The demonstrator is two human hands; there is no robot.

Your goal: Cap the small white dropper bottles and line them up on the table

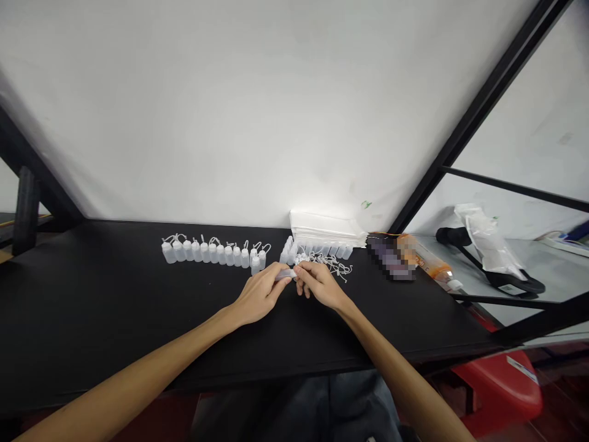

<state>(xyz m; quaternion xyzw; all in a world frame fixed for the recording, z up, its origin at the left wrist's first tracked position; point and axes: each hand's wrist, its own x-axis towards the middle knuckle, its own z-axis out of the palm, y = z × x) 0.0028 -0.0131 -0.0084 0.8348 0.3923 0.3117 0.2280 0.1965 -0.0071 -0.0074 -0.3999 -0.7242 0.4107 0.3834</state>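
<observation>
Over the black table, my left hand [261, 293] is closed around a small translucent bottle [285, 274] that lies on its side, pointing right. The fingertips of my right hand [320, 283] pinch the bottle's right end; a cap there is mostly hidden by the fingers. To the left stands a row of small white-capped bottles [211, 253], several with thin looped cords on top. Just behind my hands lie more translucent bottles [289, 252] and a heap of loose white cord pieces [338, 265].
A stack of white sheets or bags [326, 228] lies at the wall. Right of it are a blurred dark object [391, 259] and an orange-labelled bottle [427, 263] on its side. Black frame bars [464, 123] rise at the right. A red stool [501, 393] stands below the table.
</observation>
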